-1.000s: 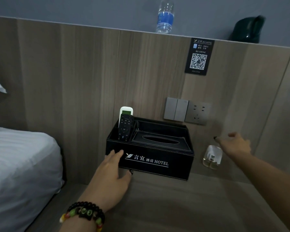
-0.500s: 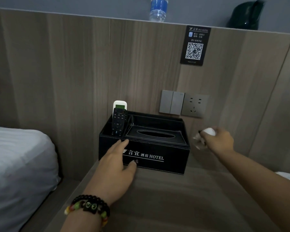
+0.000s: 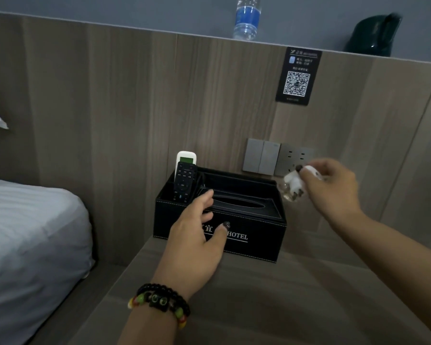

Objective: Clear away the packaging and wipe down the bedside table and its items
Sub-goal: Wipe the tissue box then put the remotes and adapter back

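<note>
"HOTEL" in white capitals, after Chinese characters partly hidden by a thumb, is being shown on the front of the black leather-look organiser box (image 3: 254,242) at the centre of the frame, standing at the back of the bedside table (image 3: 271,295). A black card (image 3: 298,75) carrying a QR code and small unreadable print is being displayed on the wood panel at upper right. The box's front edge is being touched by the left hand (image 3: 197,235), fingers spread over the rim and thumb pressed against the front. In its left compartment a black remote (image 3: 184,183) and a white remote (image 3: 186,158) are being kept upright; the tissue slot lies in the middle. At right of the frame, above the box's right end, a small clear packet (image 3: 292,188), blurred, with white and brownish contents, is being pinched by the right hand (image 3: 334,188). A water bottle (image 3: 246,21) with a blue label is being kept on the ledge at top centre.
</note>
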Demonstrator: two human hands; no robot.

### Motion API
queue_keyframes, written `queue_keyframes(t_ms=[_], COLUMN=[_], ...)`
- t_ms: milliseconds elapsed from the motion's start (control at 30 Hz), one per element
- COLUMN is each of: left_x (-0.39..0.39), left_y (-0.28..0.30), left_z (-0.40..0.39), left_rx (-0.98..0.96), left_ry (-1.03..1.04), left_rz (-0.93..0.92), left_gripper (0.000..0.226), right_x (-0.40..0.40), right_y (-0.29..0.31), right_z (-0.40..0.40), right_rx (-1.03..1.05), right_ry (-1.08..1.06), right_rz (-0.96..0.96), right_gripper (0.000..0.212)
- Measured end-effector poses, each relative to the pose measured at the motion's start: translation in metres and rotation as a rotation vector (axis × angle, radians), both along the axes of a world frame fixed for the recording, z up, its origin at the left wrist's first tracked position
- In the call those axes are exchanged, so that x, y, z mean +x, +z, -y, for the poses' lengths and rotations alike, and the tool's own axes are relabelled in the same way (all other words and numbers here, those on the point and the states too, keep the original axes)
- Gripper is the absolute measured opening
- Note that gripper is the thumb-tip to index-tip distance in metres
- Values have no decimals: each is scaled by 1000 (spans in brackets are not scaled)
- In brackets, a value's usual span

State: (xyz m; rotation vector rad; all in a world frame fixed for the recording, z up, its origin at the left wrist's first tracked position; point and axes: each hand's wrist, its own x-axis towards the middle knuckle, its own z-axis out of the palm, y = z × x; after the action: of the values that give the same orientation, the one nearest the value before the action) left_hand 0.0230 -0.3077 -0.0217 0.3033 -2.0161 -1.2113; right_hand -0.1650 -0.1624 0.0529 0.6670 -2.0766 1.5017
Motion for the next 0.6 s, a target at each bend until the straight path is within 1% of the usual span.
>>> queue_keyframes(t_ms=[100, 167, 267, 333, 467, 533, 600], left_x=[-1, -2, -3, -4, -8, -9, -9], left_y=[-3, -5, -6, -6, -6, 0, 9], left_z=[8, 13, 22, 30, 49, 60, 71], left_rx=[64, 104, 152, 115, -44, -46, -45], left_ry=[2, -6, 21, 105, 339, 395, 407], left_rz=[-40, -72, -157, -180, -179, -184, -197], left_gripper=[66, 69, 72, 71, 67, 58, 53], right_x=[31, 53, 82, 94, 106, 108, 104], right_y=[5, 0, -10, -12, -13, -12, -8], right_z=[24, 48, 84, 104, 134, 143, 146], right_rx=[-47, -11, 29, 38, 20, 42, 26], right_ry=[169, 308, 443, 456, 491, 510, 549], right_rz=[-13, 39, 108, 97, 130, 122, 94], right_gripper=[8, 11, 10, 11, 15, 15, 11])
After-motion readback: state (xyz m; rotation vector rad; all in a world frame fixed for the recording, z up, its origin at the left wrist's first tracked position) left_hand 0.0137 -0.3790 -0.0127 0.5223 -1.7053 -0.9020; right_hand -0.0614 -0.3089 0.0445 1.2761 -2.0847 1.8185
